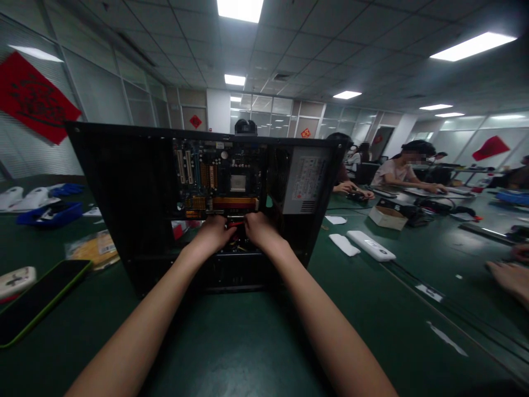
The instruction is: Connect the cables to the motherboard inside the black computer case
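Note:
An open black computer case (206, 134) stands on the table in front of me, its inside facing me. A motherboard (225, 165) fills its upper middle, and a grey power supply (306, 179) sits at the upper right. Both my hands reach into the case, just below the motherboard's lower edge. My left hand (212, 231) has its fingers closed around a thin red piece (236, 224) that looks like a cable. Close beside it, my right hand (261, 229) is curled, also closed, at the red piece's other end. What its fingertips hold is hidden.
A phone (43, 295), a yellow packet (95, 249) and a blue tray (49, 214) lie to the left. On the right are a white power bank-like box (371, 246), a small carton (387, 217) and cables. Other people work along the table; a co-worker's hand (510, 278) shows at far right.

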Tool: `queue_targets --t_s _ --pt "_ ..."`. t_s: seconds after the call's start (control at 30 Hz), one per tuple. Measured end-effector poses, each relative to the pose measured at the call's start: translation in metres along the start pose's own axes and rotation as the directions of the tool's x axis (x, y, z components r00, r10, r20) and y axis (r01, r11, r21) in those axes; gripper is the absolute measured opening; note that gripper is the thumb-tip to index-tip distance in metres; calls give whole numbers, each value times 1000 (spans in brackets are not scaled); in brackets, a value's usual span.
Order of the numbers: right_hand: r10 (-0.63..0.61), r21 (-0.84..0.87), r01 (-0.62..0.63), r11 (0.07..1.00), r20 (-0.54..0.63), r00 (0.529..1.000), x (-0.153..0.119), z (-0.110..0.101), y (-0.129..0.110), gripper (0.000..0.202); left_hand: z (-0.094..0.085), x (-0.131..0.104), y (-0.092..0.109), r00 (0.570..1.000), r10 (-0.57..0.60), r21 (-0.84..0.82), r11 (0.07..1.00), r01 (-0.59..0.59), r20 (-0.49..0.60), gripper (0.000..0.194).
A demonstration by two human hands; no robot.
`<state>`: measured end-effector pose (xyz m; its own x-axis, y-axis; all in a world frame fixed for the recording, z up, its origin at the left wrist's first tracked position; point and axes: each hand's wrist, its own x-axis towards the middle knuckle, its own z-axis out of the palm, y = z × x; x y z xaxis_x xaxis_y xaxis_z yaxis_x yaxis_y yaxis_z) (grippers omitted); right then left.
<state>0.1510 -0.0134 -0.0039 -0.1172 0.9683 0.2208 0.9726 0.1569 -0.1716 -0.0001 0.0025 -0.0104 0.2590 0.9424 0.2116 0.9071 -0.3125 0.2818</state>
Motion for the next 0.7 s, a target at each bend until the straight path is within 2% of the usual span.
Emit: queue_targets --t_s 0.4,0.7 --pt "45 38 -45 998 -2 999 0 0 -1 30 1 -4 -3 998 59 -36 998 -59 -3 29" --pt "67 -33 -67 997 -5 998 10 4 1 28 4 1 -3 998 -38 -4 999 38 -52 31"
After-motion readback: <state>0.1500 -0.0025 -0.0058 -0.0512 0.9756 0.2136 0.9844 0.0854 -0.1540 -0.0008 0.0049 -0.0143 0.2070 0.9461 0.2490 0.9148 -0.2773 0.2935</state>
